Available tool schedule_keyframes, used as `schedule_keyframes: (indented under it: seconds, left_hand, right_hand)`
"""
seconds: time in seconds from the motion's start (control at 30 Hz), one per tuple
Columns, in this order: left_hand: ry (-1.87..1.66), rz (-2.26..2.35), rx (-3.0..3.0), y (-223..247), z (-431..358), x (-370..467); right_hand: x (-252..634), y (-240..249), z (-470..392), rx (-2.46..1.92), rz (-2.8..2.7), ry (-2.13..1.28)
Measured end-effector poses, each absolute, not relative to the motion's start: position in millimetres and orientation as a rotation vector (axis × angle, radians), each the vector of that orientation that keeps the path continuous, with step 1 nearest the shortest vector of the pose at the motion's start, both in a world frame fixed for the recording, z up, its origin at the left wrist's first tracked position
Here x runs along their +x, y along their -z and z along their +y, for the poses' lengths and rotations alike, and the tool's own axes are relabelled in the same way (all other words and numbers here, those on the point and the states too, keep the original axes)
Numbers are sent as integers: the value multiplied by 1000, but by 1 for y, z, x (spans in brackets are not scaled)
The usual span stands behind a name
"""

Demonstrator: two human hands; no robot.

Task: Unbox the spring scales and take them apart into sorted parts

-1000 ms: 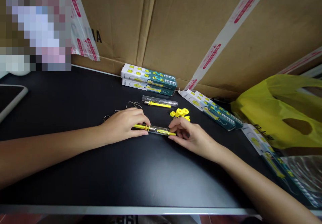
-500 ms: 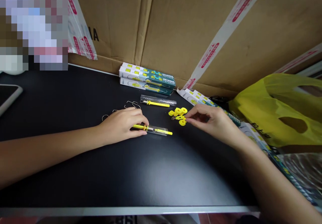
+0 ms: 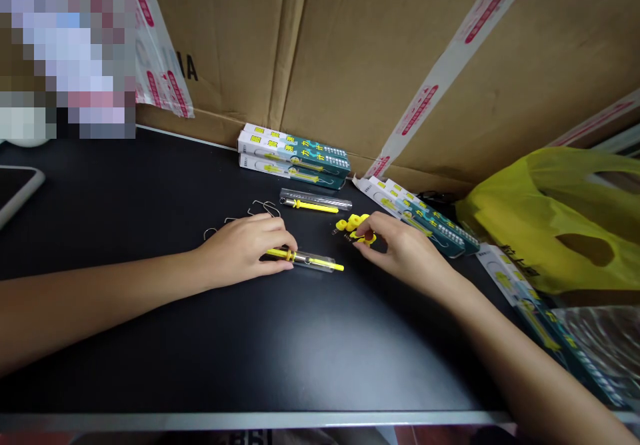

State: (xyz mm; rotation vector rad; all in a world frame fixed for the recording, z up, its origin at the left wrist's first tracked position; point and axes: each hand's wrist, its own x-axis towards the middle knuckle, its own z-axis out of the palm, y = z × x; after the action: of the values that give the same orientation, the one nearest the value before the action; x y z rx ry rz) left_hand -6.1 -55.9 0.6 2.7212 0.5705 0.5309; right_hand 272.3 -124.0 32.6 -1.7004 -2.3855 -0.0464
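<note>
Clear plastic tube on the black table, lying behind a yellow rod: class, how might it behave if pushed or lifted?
The clear plastic tube would probably roll, being round, though the yellow rod alongside may block it. Its thin-looking, see-through wall suggests little weight; its shine hints at slipperiness.

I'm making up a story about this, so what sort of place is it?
Probably a worktable, though whether in a home or workshop I can't tell: loose yellow parts and printed boxes lie on a black tabletop.
</note>
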Motion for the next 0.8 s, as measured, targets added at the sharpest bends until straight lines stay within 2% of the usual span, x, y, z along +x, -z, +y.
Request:
schedule_keyframes:
  seconds: [0.37, 0.57, 0.8]
  left_hand:
    - [-533, 567, 2717, 0, -55, -6]
    - [-546, 561, 2713, 1, -55, -5]
    - [-548, 576, 2721, 0, -56, -5]
  right_hand:
    - [267, -15, -122, -1790, -2406, 410]
    - [268, -22, -125, -1779, -2391, 467]
    - [265, -32, -131, -1596, -2712, 676]
